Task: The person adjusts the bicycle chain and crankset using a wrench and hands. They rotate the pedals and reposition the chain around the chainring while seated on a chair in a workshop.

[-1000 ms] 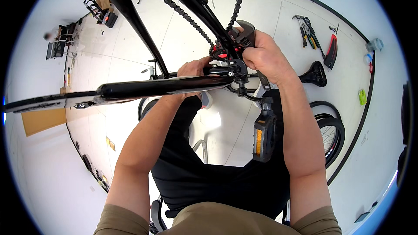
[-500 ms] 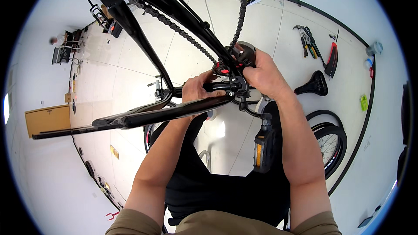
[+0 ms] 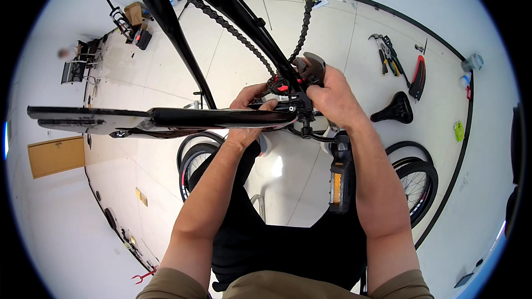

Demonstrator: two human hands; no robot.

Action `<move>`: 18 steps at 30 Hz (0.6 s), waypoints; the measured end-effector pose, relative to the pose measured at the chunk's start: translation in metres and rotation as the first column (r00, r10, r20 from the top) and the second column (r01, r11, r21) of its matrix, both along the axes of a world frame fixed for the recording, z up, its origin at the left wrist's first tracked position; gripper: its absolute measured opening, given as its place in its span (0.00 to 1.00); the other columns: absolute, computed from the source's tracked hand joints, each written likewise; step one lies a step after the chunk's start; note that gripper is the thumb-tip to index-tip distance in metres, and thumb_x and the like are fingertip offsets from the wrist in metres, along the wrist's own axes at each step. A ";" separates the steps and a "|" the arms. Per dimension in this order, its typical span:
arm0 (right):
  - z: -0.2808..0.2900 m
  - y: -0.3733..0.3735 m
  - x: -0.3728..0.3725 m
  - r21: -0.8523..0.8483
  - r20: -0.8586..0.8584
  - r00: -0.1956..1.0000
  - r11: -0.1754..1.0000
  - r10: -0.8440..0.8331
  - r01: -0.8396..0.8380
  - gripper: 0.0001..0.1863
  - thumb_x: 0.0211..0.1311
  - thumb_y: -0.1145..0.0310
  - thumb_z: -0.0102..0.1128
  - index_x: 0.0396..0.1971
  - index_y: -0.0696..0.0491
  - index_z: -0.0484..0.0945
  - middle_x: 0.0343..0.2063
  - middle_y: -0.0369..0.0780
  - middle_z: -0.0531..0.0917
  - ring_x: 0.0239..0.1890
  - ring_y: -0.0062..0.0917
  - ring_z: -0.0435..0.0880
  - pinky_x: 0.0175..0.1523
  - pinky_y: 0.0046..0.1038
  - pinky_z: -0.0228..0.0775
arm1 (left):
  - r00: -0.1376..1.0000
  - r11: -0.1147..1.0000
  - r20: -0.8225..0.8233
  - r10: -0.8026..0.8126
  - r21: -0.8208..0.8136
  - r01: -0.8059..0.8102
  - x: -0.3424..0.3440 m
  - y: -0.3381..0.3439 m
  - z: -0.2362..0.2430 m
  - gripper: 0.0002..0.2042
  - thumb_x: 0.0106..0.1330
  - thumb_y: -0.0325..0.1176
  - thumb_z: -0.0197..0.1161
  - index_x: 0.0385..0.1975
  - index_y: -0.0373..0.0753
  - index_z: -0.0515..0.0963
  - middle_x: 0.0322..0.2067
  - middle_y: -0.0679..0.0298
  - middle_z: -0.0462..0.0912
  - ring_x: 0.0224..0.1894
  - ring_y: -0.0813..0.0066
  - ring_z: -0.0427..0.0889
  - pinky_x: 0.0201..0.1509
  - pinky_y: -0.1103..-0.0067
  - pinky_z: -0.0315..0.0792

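A black bicycle frame [image 3: 221,117] spans the upper left and centre. My left hand [image 3: 249,102] is wrapped round it close to the black-and-red chain-guiding part [image 3: 281,86], with the thumb on top. My right hand [image 3: 332,97] is closed on a dark grey curved metal piece [image 3: 313,67] just right of that part; its fingertips are hidden. A bicycle chain [image 3: 233,29] runs down to the part from the upper left, and another run rises from it. Below my right hand, a black pedal [image 3: 339,185] with an amber reflector hangs beside my right forearm.
On the floor at right lie a black saddle [image 3: 393,109], a red-and-black mudguard [image 3: 418,79], a hammer [image 3: 381,41] among other hand tools, and wheels [image 3: 418,182]. Another wheel [image 3: 194,169] is behind my left forearm. A cardboard box [image 3: 57,156] stands at far left.
The frame has turned: its lower left arm swung up from a slant to nearly level. Both hands keep their grip, and the pedal has shifted slightly right and up.
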State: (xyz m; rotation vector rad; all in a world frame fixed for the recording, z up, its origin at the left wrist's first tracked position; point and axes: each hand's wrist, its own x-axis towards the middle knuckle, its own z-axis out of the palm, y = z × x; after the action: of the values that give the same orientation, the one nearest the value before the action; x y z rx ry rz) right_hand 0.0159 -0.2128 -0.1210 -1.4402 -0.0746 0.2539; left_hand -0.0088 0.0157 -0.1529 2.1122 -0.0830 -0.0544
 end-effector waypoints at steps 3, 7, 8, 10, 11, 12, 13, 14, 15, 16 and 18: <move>-0.005 0.002 0.000 0.004 0.030 0.999 1.000 -0.021 0.021 0.20 0.52 0.80 0.48 0.47 0.62 0.78 0.37 0.41 0.84 0.41 0.26 0.79 0.50 0.28 0.70 | 0.999 0.992 -0.031 0.007 -0.127 -0.011 0.002 -0.003 0.001 0.23 0.61 0.30 0.72 0.56 0.33 0.76 0.46 0.59 0.84 0.46 0.74 0.81 0.52 0.77 0.77; -0.001 0.002 0.001 0.048 -0.046 0.999 0.999 0.007 -0.005 0.20 0.52 0.80 0.49 0.46 0.62 0.79 0.36 0.41 0.83 0.40 0.24 0.78 0.49 0.28 0.70 | 1.000 0.985 0.006 0.020 -0.169 -0.019 0.004 -0.003 -0.001 0.20 0.62 0.27 0.70 0.55 0.34 0.78 0.44 0.60 0.84 0.44 0.77 0.81 0.47 0.80 0.78; -0.002 0.002 0.001 0.030 -0.049 0.999 1.000 0.005 -0.004 0.20 0.52 0.80 0.49 0.46 0.62 0.79 0.36 0.41 0.83 0.40 0.24 0.78 0.49 0.28 0.70 | 0.999 0.985 0.035 0.019 -0.174 -0.012 0.006 -0.002 -0.004 0.19 0.63 0.26 0.70 0.54 0.34 0.78 0.44 0.60 0.85 0.43 0.78 0.82 0.47 0.80 0.79; -0.002 0.001 0.002 0.019 -0.054 0.998 1.000 0.009 -0.008 0.19 0.51 0.80 0.49 0.45 0.62 0.79 0.35 0.40 0.83 0.39 0.24 0.78 0.49 0.27 0.70 | 0.996 0.985 0.076 0.051 -0.171 -0.037 0.009 -0.003 -0.009 0.16 0.63 0.25 0.70 0.50 0.34 0.80 0.41 0.61 0.84 0.39 0.79 0.82 0.44 0.82 0.78; -0.002 0.000 0.002 0.026 -0.059 0.998 1.000 0.015 -0.013 0.19 0.51 0.80 0.50 0.45 0.62 0.79 0.35 0.40 0.84 0.39 0.24 0.78 0.48 0.27 0.70 | 0.993 0.984 0.085 0.084 -0.161 -0.069 0.010 -0.005 -0.009 0.14 0.62 0.25 0.70 0.48 0.34 0.81 0.40 0.62 0.84 0.37 0.80 0.81 0.41 0.82 0.78; -0.002 0.000 0.002 0.033 -0.064 0.998 0.999 0.020 -0.018 0.19 0.51 0.80 0.50 0.45 0.62 0.80 0.35 0.40 0.84 0.39 0.24 0.78 0.48 0.27 0.70 | 0.989 0.983 0.094 0.116 -0.152 -0.101 0.012 -0.008 -0.009 0.12 0.62 0.24 0.69 0.45 0.35 0.82 0.38 0.63 0.84 0.35 0.80 0.81 0.39 0.83 0.78; -0.002 0.000 0.002 0.025 -0.056 0.998 1.000 0.011 -0.009 0.19 0.51 0.80 0.50 0.44 0.62 0.80 0.34 0.40 0.84 0.38 0.24 0.78 0.48 0.27 0.70 | 0.985 0.975 0.079 0.153 -0.178 -0.137 0.013 -0.011 -0.010 0.10 0.62 0.24 0.69 0.44 0.35 0.82 0.36 0.63 0.84 0.33 0.81 0.80 0.38 0.83 0.77; -0.001 0.000 0.001 0.018 -0.049 0.999 1.000 0.002 -0.001 0.18 0.51 0.80 0.50 0.44 0.62 0.80 0.34 0.39 0.84 0.38 0.24 0.78 0.48 0.27 0.70 | 0.980 0.964 0.062 0.189 -0.201 -0.173 0.015 -0.015 -0.010 0.09 0.62 0.23 0.69 0.42 0.35 0.82 0.34 0.64 0.84 0.30 0.82 0.79 0.36 0.84 0.77; 0.001 0.000 0.001 0.011 -0.042 0.999 1.000 -0.007 0.007 0.18 0.51 0.80 0.50 0.43 0.62 0.80 0.33 0.39 0.84 0.38 0.24 0.78 0.48 0.27 0.70 | 0.973 0.952 0.045 0.225 -0.225 -0.209 0.016 -0.017 -0.010 0.08 0.62 0.23 0.69 0.40 0.35 0.83 0.32 0.65 0.84 0.28 0.83 0.79 0.35 0.84 0.76; 0.002 0.000 0.001 0.004 -0.052 0.999 1.000 -0.003 0.003 0.18 0.50 0.80 0.50 0.43 0.62 0.80 0.33 0.39 0.84 0.38 0.24 0.78 0.48 0.27 0.70 | 0.972 0.948 0.079 0.220 -0.253 -0.194 0.017 -0.017 -0.013 0.07 0.62 0.22 0.69 0.39 0.35 0.82 0.31 0.66 0.84 0.27 0.83 0.78 0.34 0.85 0.75; 0.005 -0.001 0.000 -0.010 -0.071 0.997 1.000 0.004 -0.004 0.17 0.50 0.80 0.50 0.42 0.62 0.79 0.33 0.39 0.84 0.38 0.23 0.78 0.48 0.27 0.70 | 0.966 0.938 0.146 0.212 -0.307 -0.159 0.020 -0.016 -0.018 0.06 0.63 0.21 0.68 0.38 0.35 0.82 0.28 0.67 0.83 0.26 0.85 0.77 0.32 0.86 0.74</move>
State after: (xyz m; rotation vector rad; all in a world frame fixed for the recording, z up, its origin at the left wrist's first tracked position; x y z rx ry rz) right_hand 0.0160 -0.2134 -0.1159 -1.4397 -0.0186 0.3086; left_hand 0.0109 -0.0008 -0.1710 1.8136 0.0042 0.2462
